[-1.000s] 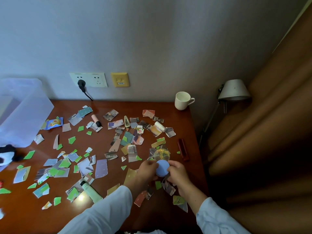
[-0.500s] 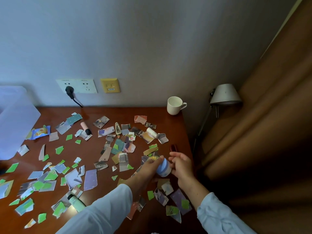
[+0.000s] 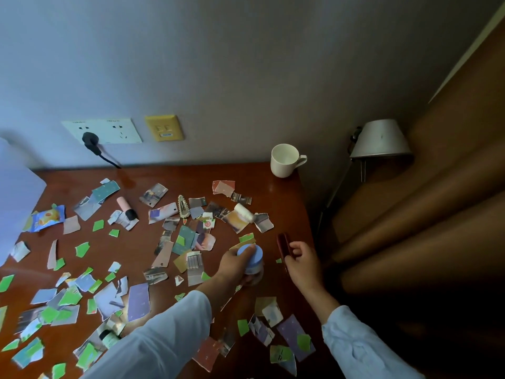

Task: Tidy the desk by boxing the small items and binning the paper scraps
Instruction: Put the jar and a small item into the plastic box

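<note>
My left hand (image 3: 232, 265) grips a small jar with a blue lid (image 3: 252, 255) just above the desk's right part. To its right, my right hand (image 3: 302, 262) curls its thumb and fingers round the near end of a dark red oblong item (image 3: 282, 243) that lies by the desk's right edge. Torn paper scraps (image 3: 138, 298), green, purple and printed, cover most of the wooden desk (image 3: 281, 198). Among them lie a pink tube (image 3: 123, 203), a hair clip (image 3: 183, 206), a white roll (image 3: 244, 212), a snack packet (image 3: 47, 217) and a green tube (image 3: 110, 337).
A white mug (image 3: 285, 160) stands at the desk's back right corner. A translucent plastic box (image 3: 16, 203) fills the far left. A plug and cable (image 3: 91, 140) hang from the wall socket. A lamp (image 3: 381, 139) and brown curtain are beyond the right edge.
My right hand has left the jar and moved right onto the dark red item. My left hand keeps the jar, now with its lid on. The view has shifted left.
</note>
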The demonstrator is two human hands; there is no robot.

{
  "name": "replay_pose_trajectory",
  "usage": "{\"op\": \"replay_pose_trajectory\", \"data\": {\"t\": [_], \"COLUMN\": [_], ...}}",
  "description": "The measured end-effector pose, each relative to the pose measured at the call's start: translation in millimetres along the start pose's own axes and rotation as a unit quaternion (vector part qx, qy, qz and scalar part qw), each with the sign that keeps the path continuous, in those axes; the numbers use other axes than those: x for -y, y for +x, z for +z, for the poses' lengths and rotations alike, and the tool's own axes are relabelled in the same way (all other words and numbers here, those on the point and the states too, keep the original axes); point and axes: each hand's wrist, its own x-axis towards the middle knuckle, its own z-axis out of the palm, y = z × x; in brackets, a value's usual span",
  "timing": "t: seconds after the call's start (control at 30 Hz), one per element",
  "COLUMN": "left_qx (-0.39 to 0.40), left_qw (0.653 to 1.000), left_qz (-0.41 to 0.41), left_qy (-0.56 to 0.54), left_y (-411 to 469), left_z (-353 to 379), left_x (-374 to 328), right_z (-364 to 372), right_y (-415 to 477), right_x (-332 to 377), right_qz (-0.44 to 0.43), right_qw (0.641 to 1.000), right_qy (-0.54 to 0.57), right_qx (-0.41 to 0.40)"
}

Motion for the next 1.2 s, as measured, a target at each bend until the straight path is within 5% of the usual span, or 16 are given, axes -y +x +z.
{"op": "replay_pose_trajectory", "data": {"t": [0.43, 0.53, 0.63, 0.83, 1.2], "left_qx": [-0.021, -0.028, -0.034, -0.056, -0.092], "left_qw": [0.999, 1.0, 0.999, 0.997, 0.989], "left_qz": [-0.014, -0.003, 0.001, 0.028, 0.052], "left_qy": [0.032, 0.011, -0.011, -0.054, -0.106], "left_y": [32.3, 33.6, 28.1, 2.9, -55.8], "left_z": [14.7, 14.3, 9.7, -8.0, -86.8], "left_x": [-10.2, -9.6, -13.1, -19.9, -30.9], "right_z": [13.4, 11.5, 9.6, 9.2, 43.3], "right_y": [28.3, 27.5, 19.1, -12.0, -72.4], "right_x": [6.9, 12.3, 24.5, 51.3, 112.9], "right_qz": [-0.005, 0.024, 0.066, 0.15, 0.104], "right_qw": [0.979, 0.99, 0.997, 0.929, 0.896], "right_qy": [-0.205, -0.141, 0.046, 0.32, 0.363], "right_qx": [0.018, 0.02, 0.02, 0.111, 0.235]}}
